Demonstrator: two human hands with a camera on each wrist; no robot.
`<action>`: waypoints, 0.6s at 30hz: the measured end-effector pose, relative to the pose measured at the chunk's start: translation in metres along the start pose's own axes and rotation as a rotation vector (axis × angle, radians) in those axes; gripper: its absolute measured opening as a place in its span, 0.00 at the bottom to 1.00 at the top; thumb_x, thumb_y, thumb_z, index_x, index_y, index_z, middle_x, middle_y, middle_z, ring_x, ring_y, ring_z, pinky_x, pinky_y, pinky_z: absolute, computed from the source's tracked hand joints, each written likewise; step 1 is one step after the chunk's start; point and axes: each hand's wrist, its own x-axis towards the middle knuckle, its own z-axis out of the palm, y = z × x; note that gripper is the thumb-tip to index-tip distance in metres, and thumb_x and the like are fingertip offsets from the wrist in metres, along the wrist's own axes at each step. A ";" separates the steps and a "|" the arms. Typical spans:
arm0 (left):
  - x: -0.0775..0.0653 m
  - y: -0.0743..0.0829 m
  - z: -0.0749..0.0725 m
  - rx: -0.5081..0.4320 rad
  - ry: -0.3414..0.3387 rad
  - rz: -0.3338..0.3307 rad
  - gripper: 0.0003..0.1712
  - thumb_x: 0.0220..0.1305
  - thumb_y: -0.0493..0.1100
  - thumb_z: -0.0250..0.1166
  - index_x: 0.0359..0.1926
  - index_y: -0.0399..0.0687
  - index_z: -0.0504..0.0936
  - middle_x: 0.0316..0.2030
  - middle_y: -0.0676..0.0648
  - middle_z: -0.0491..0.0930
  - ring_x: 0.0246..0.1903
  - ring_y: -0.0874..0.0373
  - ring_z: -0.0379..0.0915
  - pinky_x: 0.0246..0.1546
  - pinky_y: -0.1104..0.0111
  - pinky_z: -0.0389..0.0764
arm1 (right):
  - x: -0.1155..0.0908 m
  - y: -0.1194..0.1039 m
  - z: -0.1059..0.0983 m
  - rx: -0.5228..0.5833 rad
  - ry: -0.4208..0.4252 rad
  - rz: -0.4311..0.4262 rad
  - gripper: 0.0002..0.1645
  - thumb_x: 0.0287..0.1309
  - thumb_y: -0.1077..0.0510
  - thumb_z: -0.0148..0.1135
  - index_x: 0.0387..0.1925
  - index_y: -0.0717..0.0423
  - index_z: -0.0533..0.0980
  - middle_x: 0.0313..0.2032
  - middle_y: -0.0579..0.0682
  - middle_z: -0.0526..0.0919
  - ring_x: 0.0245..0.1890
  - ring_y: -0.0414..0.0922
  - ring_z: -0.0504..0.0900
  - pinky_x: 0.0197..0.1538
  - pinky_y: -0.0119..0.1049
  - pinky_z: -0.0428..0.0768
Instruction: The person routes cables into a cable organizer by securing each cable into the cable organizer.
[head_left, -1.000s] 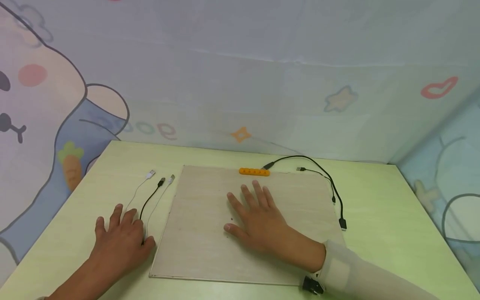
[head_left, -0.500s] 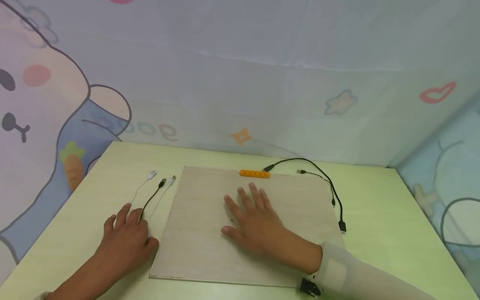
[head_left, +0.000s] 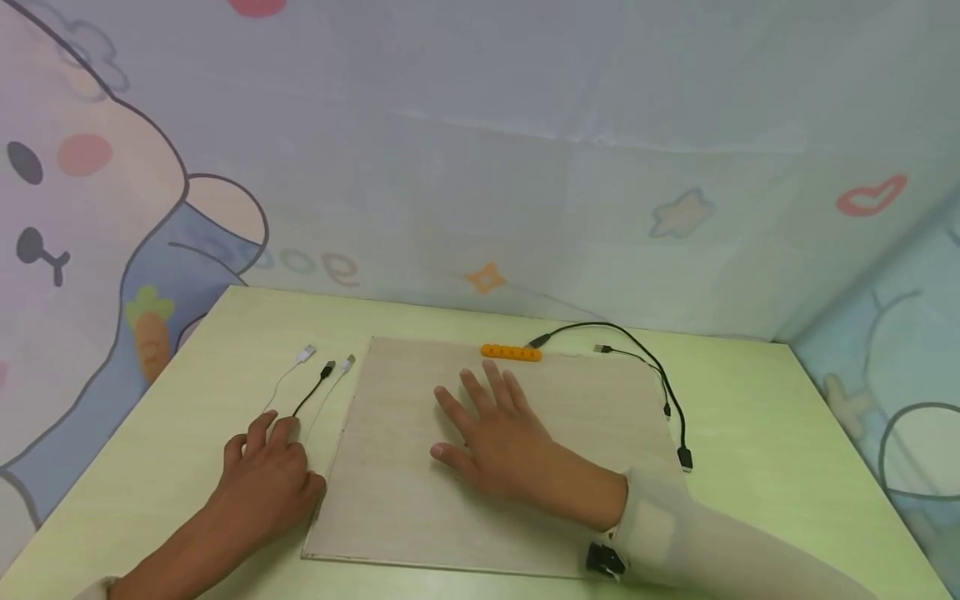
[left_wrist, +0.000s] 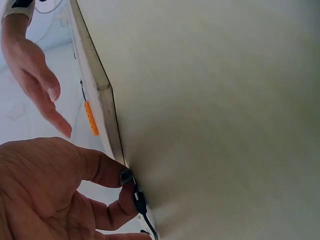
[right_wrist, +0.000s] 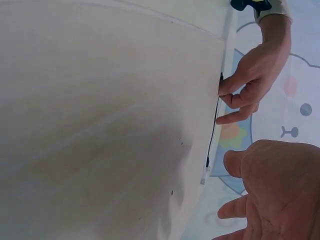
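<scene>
My left hand (head_left: 266, 487) is low over the table, left of the pale board (head_left: 405, 517). Its thumb and index finger pinch the near-end plug of a short black USB cable (head_left: 312, 392); the left wrist view shows that dark plug (left_wrist: 126, 176) between the fingertips. The cable's far USB plug points away from me on the table. White USB cables (head_left: 274, 387) lie on either side of it, their near ends hidden by the hand. My right hand (head_left: 502, 446) is spread over the board, fingers straight, holding nothing.
At the board's back edge sits an orange cable clip strip (head_left: 512, 353). A thick black cable (head_left: 637, 340) arches from it to the right, its end plug near the board's right edge. A thinner black cable (head_left: 637, 354) lies inside that arch. A printed cloth (head_left: 480, 167) hangs behind.
My left hand has shifted right toward the board's edge, its fingers drawing closer together around the cable's end. My right hand has drifted slightly left over the board, still spread.
</scene>
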 end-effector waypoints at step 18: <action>0.006 0.001 0.000 -0.025 -0.060 -0.024 0.13 0.68 0.40 0.62 0.24 0.46 0.75 0.69 0.29 0.73 0.78 0.22 0.53 0.66 0.25 0.62 | 0.036 -0.021 -0.010 -0.155 -0.030 -0.036 0.40 0.89 0.34 0.47 0.90 0.41 0.59 0.87 0.59 0.65 0.91 0.67 0.53 0.90 0.63 0.55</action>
